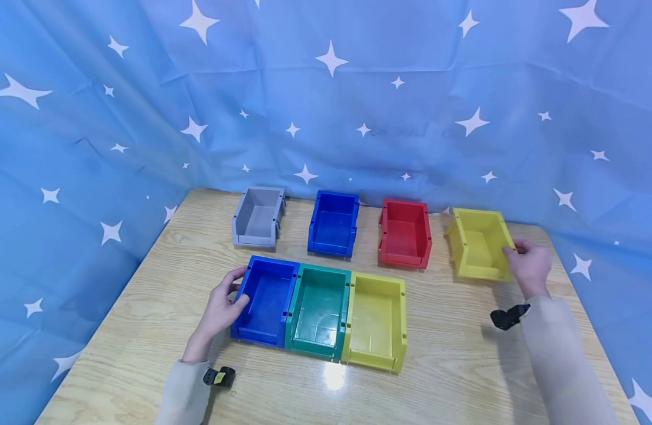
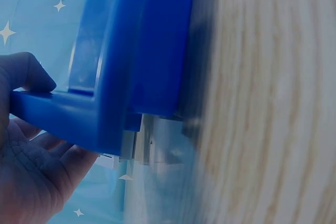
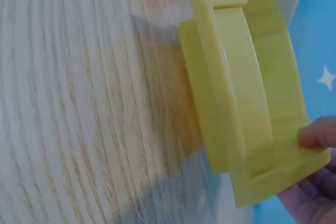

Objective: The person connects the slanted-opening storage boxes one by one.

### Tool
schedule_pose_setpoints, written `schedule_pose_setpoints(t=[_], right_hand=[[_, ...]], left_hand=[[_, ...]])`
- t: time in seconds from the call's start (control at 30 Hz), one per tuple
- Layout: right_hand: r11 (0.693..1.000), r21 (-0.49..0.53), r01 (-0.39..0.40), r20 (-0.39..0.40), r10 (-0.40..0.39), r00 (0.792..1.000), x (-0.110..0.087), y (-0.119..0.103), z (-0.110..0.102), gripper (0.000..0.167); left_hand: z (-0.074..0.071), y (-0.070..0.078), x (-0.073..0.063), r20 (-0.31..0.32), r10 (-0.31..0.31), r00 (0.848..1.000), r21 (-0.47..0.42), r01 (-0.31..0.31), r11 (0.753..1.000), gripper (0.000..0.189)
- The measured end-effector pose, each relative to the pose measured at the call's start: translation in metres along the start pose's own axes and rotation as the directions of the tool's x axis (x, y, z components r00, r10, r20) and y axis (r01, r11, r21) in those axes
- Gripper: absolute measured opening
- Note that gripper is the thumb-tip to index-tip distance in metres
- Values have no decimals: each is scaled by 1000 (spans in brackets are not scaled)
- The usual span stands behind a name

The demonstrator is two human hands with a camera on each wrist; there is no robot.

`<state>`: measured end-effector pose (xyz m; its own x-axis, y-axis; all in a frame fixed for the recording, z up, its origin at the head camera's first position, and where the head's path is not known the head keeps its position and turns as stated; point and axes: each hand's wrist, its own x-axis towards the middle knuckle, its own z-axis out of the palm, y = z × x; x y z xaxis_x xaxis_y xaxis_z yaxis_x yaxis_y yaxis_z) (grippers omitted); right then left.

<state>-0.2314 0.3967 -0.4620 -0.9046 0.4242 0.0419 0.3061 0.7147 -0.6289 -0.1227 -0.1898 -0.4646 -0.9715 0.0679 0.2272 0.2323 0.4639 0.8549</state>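
Observation:
My left hand [image 1: 219,310] grips the left wall of a blue bin [image 1: 264,304] at the front left. The left wrist view shows the thumb over that bin's rim [image 2: 58,114] and the other fingers underneath, outside the wall. A green bin [image 1: 320,307] and a yellow bin [image 1: 376,319] stand side by side to its right. At the back right, my right hand [image 1: 535,267] pinches the right wall of another yellow bin [image 1: 480,245], thumb inside. This bin [image 3: 241,93] casts a shadow on the table; whether it touches the surface I cannot tell.
Along the back of the wooden table [image 1: 442,348] stand a grey bin [image 1: 256,221], a second blue bin [image 1: 333,223] and a red bin [image 1: 405,233], with gaps between them. A blue star-patterned curtain [image 1: 357,94] hangs behind and at both sides.

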Motion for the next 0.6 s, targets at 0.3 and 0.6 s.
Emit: schedule_pose_setpoints(t=[0.3,0.6], right_hand=[[999,31,-44,-29,45,999,-13,-3,-11,42],[995,32,-90,-40,91,995,-27,-6,-22,44]], left_hand=[[3,-18,1,-8,10,1000,14,-10,1000,54],[0,0,0,-2,19,1000,8,-19,1000,52]])
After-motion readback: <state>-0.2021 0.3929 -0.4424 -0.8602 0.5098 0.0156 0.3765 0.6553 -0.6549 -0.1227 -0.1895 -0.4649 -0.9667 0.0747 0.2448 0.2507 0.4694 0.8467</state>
